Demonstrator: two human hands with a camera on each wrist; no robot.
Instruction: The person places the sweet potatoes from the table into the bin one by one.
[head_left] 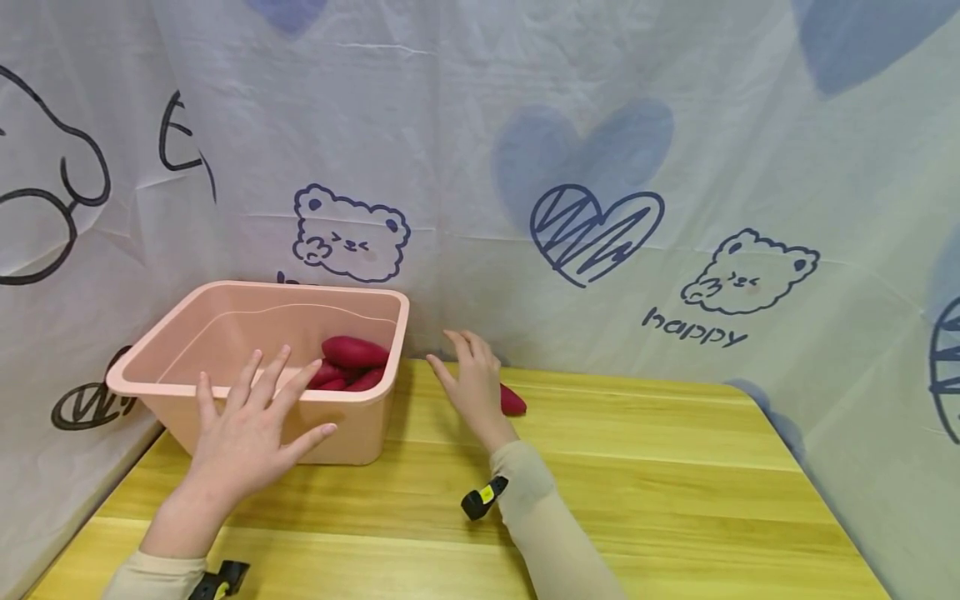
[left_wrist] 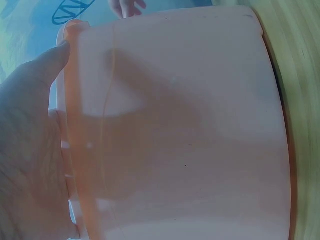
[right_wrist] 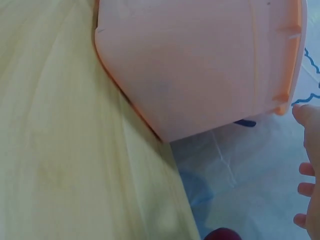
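A pink plastic bin (head_left: 352,435) stands at the left of the table, with several dark red sweet potatoes (head_left: 354,352) piled at its right end. My left hand (head_left: 243,433), fingers spread, is at the bin's front rim; in the left wrist view its thumb (left_wrist: 59,57) lies right at the rim edge. My right hand (head_left: 472,387) is raised to the right of the bin, its fingers loosely extended and holding nothing. Just behind that hand lies another sweet potato (head_left: 513,402) on the table, partly hidden by it; its tip (right_wrist: 223,234) shows in the right wrist view.
The wooden table (head_left: 637,475) extends to the right and toward me. A pale cloth (head_left: 465,150) printed with hearts and bears hangs behind it and along both sides. Each wrist wears a black strap, the right one with a yellow-marked mount (head_left: 484,497).
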